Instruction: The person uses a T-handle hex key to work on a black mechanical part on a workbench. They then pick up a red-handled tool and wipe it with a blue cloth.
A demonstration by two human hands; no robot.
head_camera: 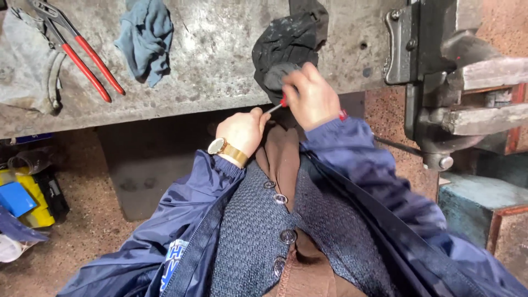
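Observation:
My right hand is closed around a red-handled screwdriver at the front edge of the metal workbench. The thin metal shaft points left toward my left hand. That hand wears a gold watch and is curled shut just below the bench edge; what it holds is hidden. A black rag lies on the bench right behind my right hand, with a dark round lump under my knuckles.
Red-handled pliers and a blue rag lie on the bench at the left, next to a grey cloth. A heavy bench vise stands at the right. Yellow and blue boxes sit on the floor at the left.

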